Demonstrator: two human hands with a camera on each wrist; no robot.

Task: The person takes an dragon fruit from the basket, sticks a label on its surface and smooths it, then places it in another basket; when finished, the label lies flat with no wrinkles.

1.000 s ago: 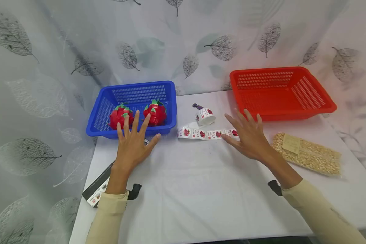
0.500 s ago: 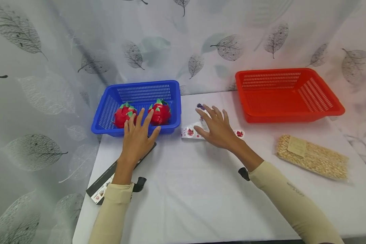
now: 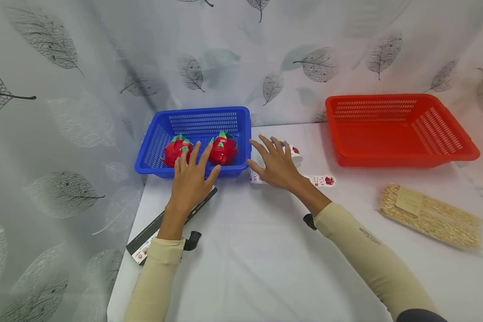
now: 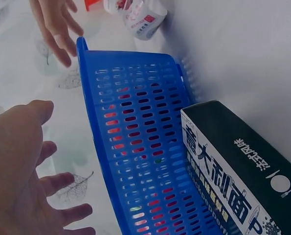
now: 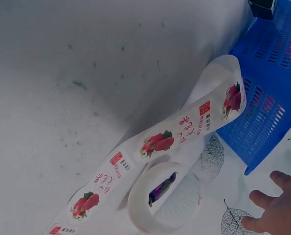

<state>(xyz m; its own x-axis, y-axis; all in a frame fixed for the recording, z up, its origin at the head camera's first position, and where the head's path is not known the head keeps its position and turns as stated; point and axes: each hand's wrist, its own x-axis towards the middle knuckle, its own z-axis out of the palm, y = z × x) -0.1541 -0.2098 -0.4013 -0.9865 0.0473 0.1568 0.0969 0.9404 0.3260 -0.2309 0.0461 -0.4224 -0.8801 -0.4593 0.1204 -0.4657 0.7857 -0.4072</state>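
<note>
Two red dragon fruits with green tips, one on the left and one on the right, lie in a blue basket. My left hand hovers over the basket's front rim with fingers spread, holding nothing. At the basket's right side, my right hand is raised with spread fingers and holds nothing. Beneath it a label roll and its unrolled strip of dragon fruit labels are partly covered in the head view. A small dark purple wrapped thing shows through the roll's core.
A red basket stands at the back right. In front of it lies a clear bag of pale grains with a paper label. Against the blue basket's front, a long black box lies slanted under my left forearm. A leaf-patterned curtain hangs behind.
My right hand has moved left, across the label strip to the blue basket's right side. The left hand stays over the basket's front. The head view has turned slightly left.
</note>
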